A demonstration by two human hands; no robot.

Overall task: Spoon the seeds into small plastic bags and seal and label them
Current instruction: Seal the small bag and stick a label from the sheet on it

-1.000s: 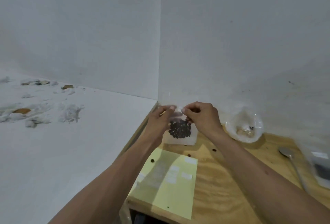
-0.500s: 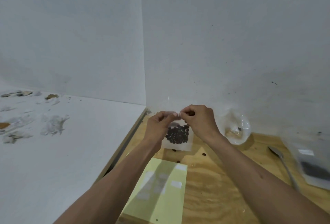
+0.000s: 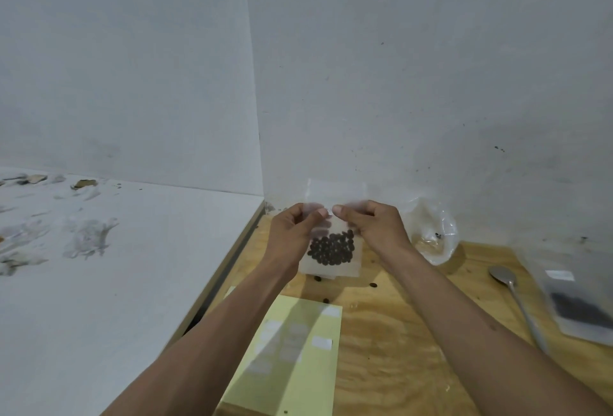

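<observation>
While both hands stay pinched on small bag (image 3: 331, 261) top as before, left hand (image 3: 292, 233), right hand (image 3: 374, 228) meet at seal; seeds (image 3: 331, 248) hang below fingertips, above worktop (image 3: 398, 332) far edge.

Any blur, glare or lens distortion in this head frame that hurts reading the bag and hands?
Head view: small seed bag top edge smeared by motion blur; left hand and right hand fairly sharp; wide-angle bending along the wall corner; light soft and dim, faint sheen on the spoon.
</observation>
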